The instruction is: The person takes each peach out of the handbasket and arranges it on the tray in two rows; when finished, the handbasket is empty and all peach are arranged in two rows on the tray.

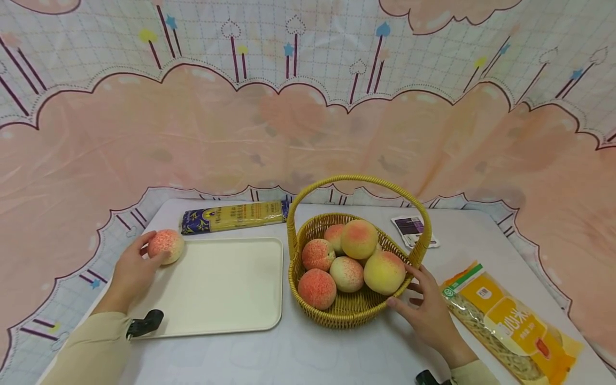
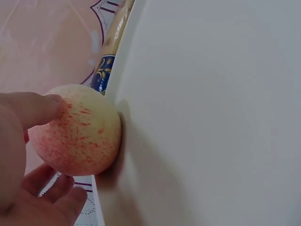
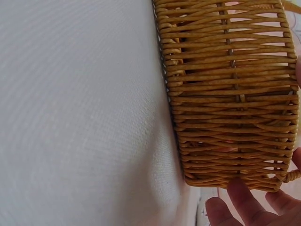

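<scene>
My left hand (image 1: 136, 271) holds a pink-and-cream peach (image 1: 166, 246) between thumb and fingers, at the far left corner of a cream tray (image 1: 226, 289). In the left wrist view the same peach (image 2: 77, 132) is beside the tray's raised edge, the thumb lying across it. My right hand (image 1: 430, 310) touches the right side of a yellow wicker basket (image 1: 346, 319), close to the foot of its handle. Several peaches (image 1: 347, 274) lie inside. In the right wrist view, fingertips (image 3: 242, 195) rest against the woven wall of the basket (image 3: 230, 103).
Behind the tray lies a long blue-and-gold packet (image 1: 236, 216). A small dark-and-white sachet (image 1: 411, 231) lies behind the basket on the right. An orange bag of noodles (image 1: 512, 326) lies right of my right hand. A patterned cloth (image 1: 289, 139) hangs behind the white table.
</scene>
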Available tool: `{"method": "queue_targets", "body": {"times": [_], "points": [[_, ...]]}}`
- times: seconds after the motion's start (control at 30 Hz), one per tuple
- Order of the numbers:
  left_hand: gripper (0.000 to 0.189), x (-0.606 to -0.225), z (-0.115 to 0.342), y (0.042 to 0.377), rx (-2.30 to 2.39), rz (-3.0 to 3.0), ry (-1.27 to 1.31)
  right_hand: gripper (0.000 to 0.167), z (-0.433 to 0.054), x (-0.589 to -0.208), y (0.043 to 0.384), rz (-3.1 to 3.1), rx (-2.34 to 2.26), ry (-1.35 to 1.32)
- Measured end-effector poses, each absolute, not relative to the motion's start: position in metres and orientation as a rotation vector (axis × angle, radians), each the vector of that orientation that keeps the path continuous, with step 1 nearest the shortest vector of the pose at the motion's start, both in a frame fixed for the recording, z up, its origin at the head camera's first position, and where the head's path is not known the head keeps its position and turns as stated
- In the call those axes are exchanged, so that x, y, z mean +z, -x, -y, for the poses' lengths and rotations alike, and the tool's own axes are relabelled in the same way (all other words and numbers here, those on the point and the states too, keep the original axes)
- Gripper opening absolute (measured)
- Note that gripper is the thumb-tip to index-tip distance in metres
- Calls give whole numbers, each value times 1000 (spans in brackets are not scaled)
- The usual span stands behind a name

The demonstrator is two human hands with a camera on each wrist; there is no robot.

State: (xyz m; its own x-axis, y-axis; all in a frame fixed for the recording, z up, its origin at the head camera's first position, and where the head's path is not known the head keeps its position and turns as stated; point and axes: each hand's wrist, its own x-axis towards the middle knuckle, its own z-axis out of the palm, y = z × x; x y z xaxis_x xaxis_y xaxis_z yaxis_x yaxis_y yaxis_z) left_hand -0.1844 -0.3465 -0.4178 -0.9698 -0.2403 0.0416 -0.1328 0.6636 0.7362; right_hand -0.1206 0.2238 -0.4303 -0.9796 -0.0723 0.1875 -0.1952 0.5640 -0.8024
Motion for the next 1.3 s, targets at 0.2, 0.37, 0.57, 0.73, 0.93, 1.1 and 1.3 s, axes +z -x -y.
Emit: {"method": "queue_targets", "body": {"times": [0.2, 0.37, 0.57, 0.73, 0.93, 1.1, 1.3], "points": [[81, -406, 340, 183, -1151, 2715, -274, 73, -224, -431, 121, 2664, 1393, -227], [77, -392, 324, 177, -1093, 2704, -178, 74, -225, -431, 121, 2662, 1388, -227], [71, -390, 295, 159, -1096, 2792, -41, 73, -225, -430, 120, 2661, 1385, -224], [70, -401, 272, 146, -1215, 2808, 80, 73, -224, -430, 120, 2662, 1378, -224], [68, -407, 249, 137, -1332, 2769, 153, 73, -223, -430, 120, 2664, 1395, -210], [66, -414, 231, 133, -1375, 2740, 226, 73, -223, -429, 121, 2666, 1401, -201], [64, -421, 211, 128, -1472, 2715, 276, 73, -222, -428, 121, 2664, 1395, -210]]}}
